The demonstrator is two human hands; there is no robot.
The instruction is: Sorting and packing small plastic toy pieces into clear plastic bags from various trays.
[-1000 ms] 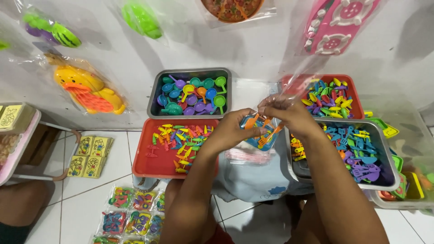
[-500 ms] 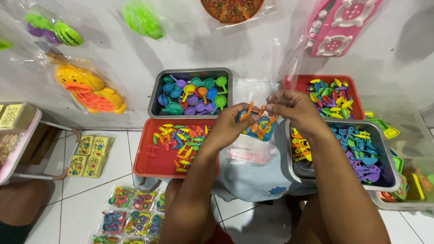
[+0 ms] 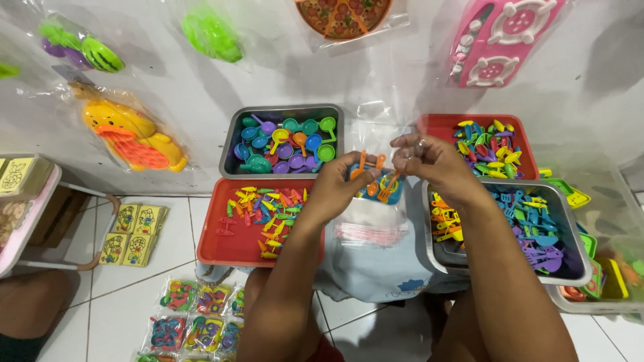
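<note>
While the left hand [image 3: 339,188] grips a bunch of tiny toy utensils [image 3: 373,179] and the right hand [image 3: 424,159] pinches a clear bag [image 3: 386,127] above the trays (metal one [image 3: 335,112] behind), looks mid-bagging, so next needs that mouth held open.

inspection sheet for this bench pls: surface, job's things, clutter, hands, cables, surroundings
Surface: white tiled floor; trays sit low in front of the person.
Job's things: small bundle of toy utensils, orange and blue, with a clear bag above it.
Clutter: steel pan tray, red tray of small bits, second red tray, steel utensil tray, bag stack, packed sets on the floor.
Hands: left hand grips the bundle; right hand pinches the bag.
Cables: nothing seen.
Surroundings: white wall with bagged toys, a yellow duck toy, a pink stove toy.
</note>
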